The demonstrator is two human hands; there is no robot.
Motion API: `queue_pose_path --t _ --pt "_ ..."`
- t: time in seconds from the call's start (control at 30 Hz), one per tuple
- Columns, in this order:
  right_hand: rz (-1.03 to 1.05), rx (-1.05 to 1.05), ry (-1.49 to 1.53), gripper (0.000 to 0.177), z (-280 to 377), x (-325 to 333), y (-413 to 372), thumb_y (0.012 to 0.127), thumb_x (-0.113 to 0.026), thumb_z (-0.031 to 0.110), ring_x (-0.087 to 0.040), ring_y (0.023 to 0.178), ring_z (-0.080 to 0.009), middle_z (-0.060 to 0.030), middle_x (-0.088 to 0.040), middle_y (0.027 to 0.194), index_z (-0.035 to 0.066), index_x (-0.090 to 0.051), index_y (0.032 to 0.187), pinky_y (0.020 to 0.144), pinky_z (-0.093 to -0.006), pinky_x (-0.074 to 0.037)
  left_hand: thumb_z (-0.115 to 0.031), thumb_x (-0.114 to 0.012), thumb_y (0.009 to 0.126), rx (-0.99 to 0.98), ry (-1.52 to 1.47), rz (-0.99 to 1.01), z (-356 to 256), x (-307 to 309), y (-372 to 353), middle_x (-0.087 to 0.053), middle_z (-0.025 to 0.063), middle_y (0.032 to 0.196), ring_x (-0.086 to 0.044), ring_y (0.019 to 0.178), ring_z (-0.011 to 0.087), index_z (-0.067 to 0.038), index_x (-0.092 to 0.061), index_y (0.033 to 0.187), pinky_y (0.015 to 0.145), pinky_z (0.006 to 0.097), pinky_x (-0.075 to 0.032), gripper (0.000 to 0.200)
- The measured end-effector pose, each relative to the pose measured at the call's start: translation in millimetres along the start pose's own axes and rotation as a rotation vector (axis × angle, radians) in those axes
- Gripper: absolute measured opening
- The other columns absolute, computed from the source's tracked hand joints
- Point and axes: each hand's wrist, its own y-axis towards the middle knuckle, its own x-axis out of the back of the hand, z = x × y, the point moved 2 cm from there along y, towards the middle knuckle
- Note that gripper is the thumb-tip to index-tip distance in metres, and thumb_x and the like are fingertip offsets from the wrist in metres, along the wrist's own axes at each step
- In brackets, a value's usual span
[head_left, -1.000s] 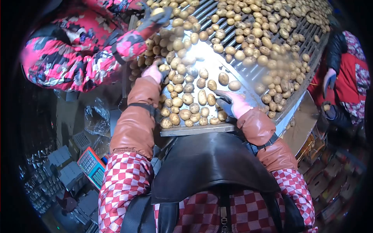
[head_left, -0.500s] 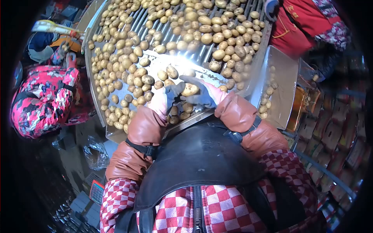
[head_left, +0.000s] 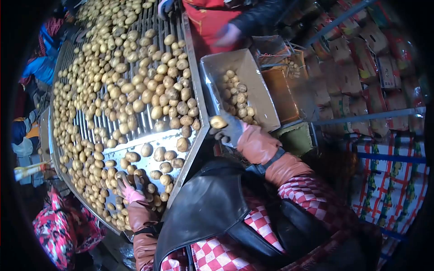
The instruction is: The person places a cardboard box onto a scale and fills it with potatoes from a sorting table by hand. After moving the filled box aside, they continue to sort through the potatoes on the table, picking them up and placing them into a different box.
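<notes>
My right hand [head_left: 231, 128], in a dark glove, holds a potato [head_left: 218, 122] beside the near corner of an open cardboard box [head_left: 266, 92]. Several potatoes [head_left: 239, 97] lie inside that box. My left hand [head_left: 132, 189], gloved in pink and grey, rests with its fingers apart on potatoes at the near edge of the sorting table. Many potatoes [head_left: 147, 95] are spread over the table's metal bars and its smooth metal plate [head_left: 143, 163].
A person in a red apron [head_left: 205, 27] stands beyond the box. Someone in camouflage clothing [head_left: 56, 232] is at the lower left. An orange crate [head_left: 279, 92] and a green-lined box [head_left: 296, 139] adjoin the box. Stacked cartons [head_left: 357, 67] fill the right.
The view has turned right. My right hand has moved from the table to the box with the potato in it. My left hand has come apart from it and lies further left among potatoes.
</notes>
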Motion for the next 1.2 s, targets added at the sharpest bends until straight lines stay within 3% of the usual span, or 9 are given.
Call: queue_pose_path --t 0.13,0.27,0.37,0.57,0.67,0.93,1.0,1.13,1.2 --pt "-0.514 0.311 -0.444 0.067 88.9 94.7 -38.9 0.085 -0.054 0.072 -0.064 0.069 -0.0240 -0.0124 -0.070 0.099 0.010 -0.064 0.108 0.048 -0.0309 -0.047 -0.049 -0.068 0.085 0.043 0.077 0.219 -11.6 7.2 0.6 -0.025 0.0208 0.158 -0.026 0.144 0.0413 -0.026 -0.043 0.146 0.114 0.0549 -0.026 0.070" --pt "0.459 0.439 1.547 0.064 179.0 311.1 -15.8 0.096 -0.045 0.060 -0.059 0.116 -0.0318 -0.0181 -0.052 0.138 0.011 -0.048 0.136 0.097 -0.0447 -0.051 -0.044 -0.070 0.085 0.061 0.096 0.159 -17.5 11.7 -3.5 -0.024 0.0192 0.158 -0.025 0.144 0.0408 -0.026 -0.043 0.146 0.115 0.0542 -0.025 0.069" --pt "0.499 0.504 1.512 0.059 147.1 310.9 62.1 0.100 -0.041 0.052 -0.057 0.121 -0.0332 -0.0170 -0.045 0.146 0.012 -0.038 0.143 0.098 -0.0442 -0.052 -0.038 -0.070 0.086 -0.171 -0.078 0.062 4.9 -6.3 -2.6 -0.027 0.0236 0.155 -0.028 0.141 0.0443 -0.010 -0.042 0.146 0.115 0.0507 -0.027 0.072" --pt "0.152 0.238 -0.171 0.050 43.2 -21.4 114.2 0.103 -0.043 0.038 -0.065 0.102 -0.0265 -0.0130 -0.058 0.128 0.011 -0.040 0.145 0.076 -0.0348 -0.057 -0.024 -0.071 0.080 0.240 -0.132 0.324 -53.5 63.5 -3.1 -0.027 0.0233 0.156 -0.031 0.142 0.0406 -0.012 -0.042 0.145 0.117 0.0446 -0.029 0.072" --pt "0.325 0.244 -0.882 0.052 -8.8 -124.3 107.2 0.099 -0.051 0.041 -0.064 0.091 -0.0181 -0.0114 -0.063 0.113 0.011 -0.045 0.142 0.071 -0.0304 -0.054 -0.040 -0.075 0.076 -0.188 0.153 0.220 -33.3 23.6 -33.0 -0.045 0.0165 0.141 -0.035 0.138 0.0349 -0.020 -0.049 0.137 0.111 0.0614 -0.023 0.069" --pt "0.485 -0.488 -0.798 0.052 -79.1 -201.2 151.7 0.097 -0.061 0.033 -0.064 0.086 -0.0177 -0.0095 -0.065 0.104 0.006 -0.047 0.139 0.068 -0.0296 -0.053 -0.044 -0.067 0.083 0.324 -0.088 0.120 72.7 47.7 -97.0 -0.047 0.0110 0.144 -0.035 0.139 0.0324 -0.022 -0.054 0.134 0.113 0.0544 -0.023 0.057" --pt "0.439 -0.353 -1.073 0.051 -92.2 -245.6 132.3 0.096 -0.062 0.029 -0.065 0.094 -0.0188 -0.0113 -0.066 0.107 0.005 -0.047 0.139 0.073 -0.0302 -0.053 -0.046 -0.064 0.085 0.628 -0.037 0.064 69.1 41.7 -98.4 -0.043 0.0109 0.148 -0.031 0.142 0.0326 -0.025 -0.050 0.138 0.113 0.0573 -0.021 0.059" --pt "0.700 0.328 -1.446 0.047 -135.1 -297.0 173.4 0.091 -0.067 0.026 -0.065 0.106 -0.0244 -0.0158 -0.066 0.119 0.002 -0.058 0.130 0.091 -0.0328 -0.051 -0.048 -0.065 0.083 -0.027 -0.084 0.244 48.0 43.7 -91.1 -0.039 0.0069 0.150 -0.030 0.142 0.0333 -0.024 -0.050 0.135 0.112 0.0632 -0.019 0.059" --pt "0.390 0.156 -1.514 0.050 -138.1 -315.6 209.9 0.088 -0.070 0.032 -0.062 0.113 -0.0309 -0.0180 -0.064 0.123 0.006 -0.059 0.129 0.097 -0.0365 -0.048 -0.049 -0.063 0.085 0.102 -0.089 0.152 69.1 50.8 -96.7 -0.044 0.0072 0.146 -0.030 0.142 0.0341 -0.023 -0.053 0.134 0.111 0.0624 -0.021 0.056"
